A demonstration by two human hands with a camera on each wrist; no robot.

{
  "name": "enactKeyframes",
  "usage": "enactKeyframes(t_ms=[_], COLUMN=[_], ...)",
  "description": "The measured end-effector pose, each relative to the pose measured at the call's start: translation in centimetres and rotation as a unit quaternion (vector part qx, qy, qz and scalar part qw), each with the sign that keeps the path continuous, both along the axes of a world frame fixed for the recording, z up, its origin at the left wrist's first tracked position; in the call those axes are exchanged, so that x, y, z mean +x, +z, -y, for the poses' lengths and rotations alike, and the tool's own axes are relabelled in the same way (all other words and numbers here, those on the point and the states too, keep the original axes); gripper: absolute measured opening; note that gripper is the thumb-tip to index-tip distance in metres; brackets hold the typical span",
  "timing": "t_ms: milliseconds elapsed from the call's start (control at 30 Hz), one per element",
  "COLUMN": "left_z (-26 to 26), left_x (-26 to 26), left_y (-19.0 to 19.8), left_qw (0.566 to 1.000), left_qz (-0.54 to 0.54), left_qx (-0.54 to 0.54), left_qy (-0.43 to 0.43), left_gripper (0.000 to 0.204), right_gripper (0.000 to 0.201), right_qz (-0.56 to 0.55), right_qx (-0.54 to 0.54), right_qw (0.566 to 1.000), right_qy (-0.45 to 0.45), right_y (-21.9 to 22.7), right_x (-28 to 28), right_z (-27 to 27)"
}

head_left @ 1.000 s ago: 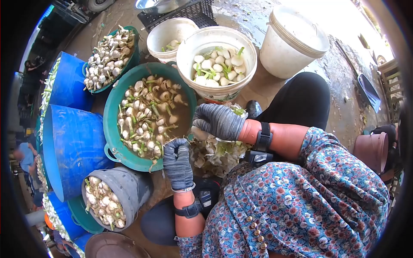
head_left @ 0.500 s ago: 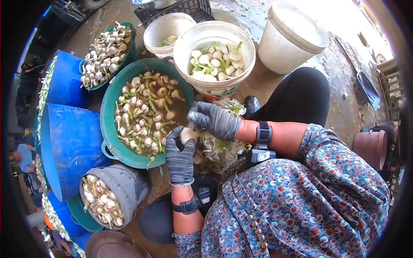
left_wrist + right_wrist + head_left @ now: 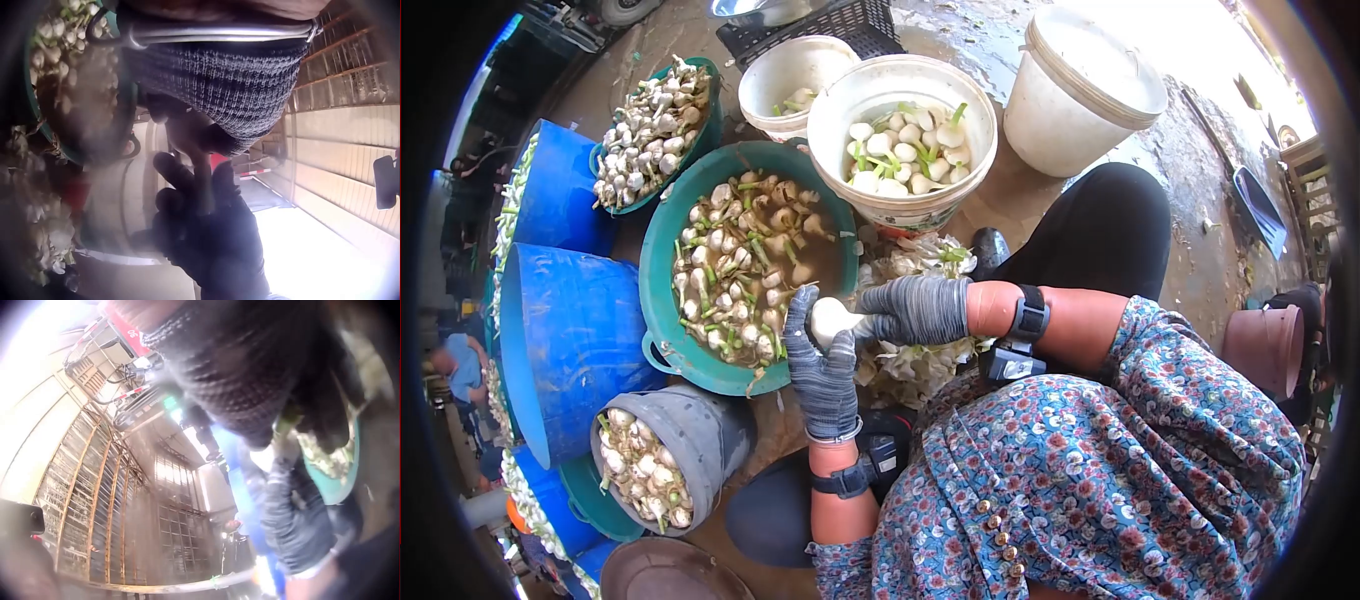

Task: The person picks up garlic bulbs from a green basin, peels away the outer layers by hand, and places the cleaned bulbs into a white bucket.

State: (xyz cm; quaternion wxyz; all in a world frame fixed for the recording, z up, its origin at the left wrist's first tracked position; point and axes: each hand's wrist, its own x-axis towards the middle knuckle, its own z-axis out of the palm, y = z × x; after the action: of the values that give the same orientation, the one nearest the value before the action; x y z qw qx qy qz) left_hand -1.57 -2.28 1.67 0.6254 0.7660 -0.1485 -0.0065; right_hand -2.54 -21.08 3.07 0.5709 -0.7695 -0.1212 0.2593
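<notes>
A pale, smooth garlic bulb (image 3: 832,318) is held between the thumb and fingers of my gloved left hand (image 3: 822,375). From the other side my gloved right hand (image 3: 915,308) pinches its stem, which shows in the left wrist view as a pale stalk (image 3: 203,181) between dark fingers. Both hands are just off the near right rim of a green tub (image 3: 652,300), where unpeeled garlic bulbs (image 3: 725,270) lie in brown water. Beneath the right hand spreads a heap of papery garlic skins (image 3: 915,368).
Beyond the hands stands a white bucket (image 3: 830,150) of peeled garlic, with a smaller white bucket (image 3: 760,70) behind it. A lidded white bucket (image 3: 1065,110) is at the back right. Blue barrels (image 3: 560,350) and a grey bucket (image 3: 720,440) of garlic line the left side.
The bulb, hidden among the hands at first, now shows its whole rounded side in the left hand. The right hand has come down and right onto its stem.
</notes>
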Motion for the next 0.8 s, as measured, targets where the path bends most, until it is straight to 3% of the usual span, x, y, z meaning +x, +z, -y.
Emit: enactKeyframes(t_ms=[67, 100, 200, 233, 300, 333, 400, 433, 467, 533, 600, 700, 800], left_z=[-0.3, -0.4, -1.4, -1.7, -2.1, -2.3, -2.6, -3.1, -3.2, -2.5, -2.1, -2.5, -2.8], left_x=[0.0, 0.0, 0.9, 1.1, 1.4, 1.3, 1.0, 0.7, 0.4, -0.3, -0.3, 0.1, 0.4], left_y=[-0.5, -0.7, -1.1, -0.9, -0.4, -0.6, -0.7, -0.2, 0.2, 1.2, 1.3, 0.7, 0.8], left_qw=[0.999, 0.997, 0.953, 0.952, 0.898, 0.897, 0.947, 0.967, 0.967, 0.990, 0.984, 0.979, 0.977], left_qz=[-0.032, -0.060, -0.192, -0.192, -0.275, -0.273, -0.139, -0.111, -0.110, -0.040, -0.067, -0.004, -0.014], left_qx=[-0.020, -0.049, -0.227, -0.228, -0.324, -0.328, -0.212, -0.142, -0.144, 0.039, 0.062, 0.119, 0.144], left_qy=[-0.018, 0.010, 0.061, 0.068, 0.111, 0.113, 0.198, 0.178, 0.180, 0.129, 0.151, 0.165, 0.158], left_gripper=[0.034, 0.029, 0.035, 0.035, 0.029, 0.029, 0.027, 0.021, 0.021, 0.022, 0.023, 0.020, 0.019], right_gripper=[0.027, 0.028, 0.029, 0.030, 0.030, 0.030, 0.029, 0.028, 0.027, 0.025, 0.023, 0.021, 0.019], right_qz=[0.177, 0.209, 0.291, 0.313, 0.302, 0.292, 0.300, 0.290, 0.281, 0.272, 0.258, 0.273, 0.303], right_qx=[-0.137, -0.169, -0.136, -0.121, -0.106, -0.094, -0.113, -0.131, -0.147, -0.164, -0.195, -0.198, -0.208], right_qw=[0.975, 0.963, 0.947, 0.942, 0.947, 0.951, 0.946, 0.945, 0.944, 0.943, 0.941, 0.937, 0.927], right_qy=[-0.006, 0.021, 0.006, 0.000, -0.019, -0.044, -0.047, -0.070, -0.094, -0.103, -0.105, -0.089, -0.079], right_y=[0.2, 0.2, -1.0, -1.3, -1.5, -1.4, -1.1, -1.0, -1.0, -0.2, -0.1, 0.1, 0.0], right_x=[-0.5, -0.6, -1.0, -0.9, -0.8, -0.5, 0.0, 0.0, 0.1, 0.2, 0.1, -0.2, -0.3], right_z=[-0.7, -1.0, -1.4, -1.5, -1.9, -1.9, -1.8, -1.7, -1.8, -2.2, -2.5, -3.0, -3.0])
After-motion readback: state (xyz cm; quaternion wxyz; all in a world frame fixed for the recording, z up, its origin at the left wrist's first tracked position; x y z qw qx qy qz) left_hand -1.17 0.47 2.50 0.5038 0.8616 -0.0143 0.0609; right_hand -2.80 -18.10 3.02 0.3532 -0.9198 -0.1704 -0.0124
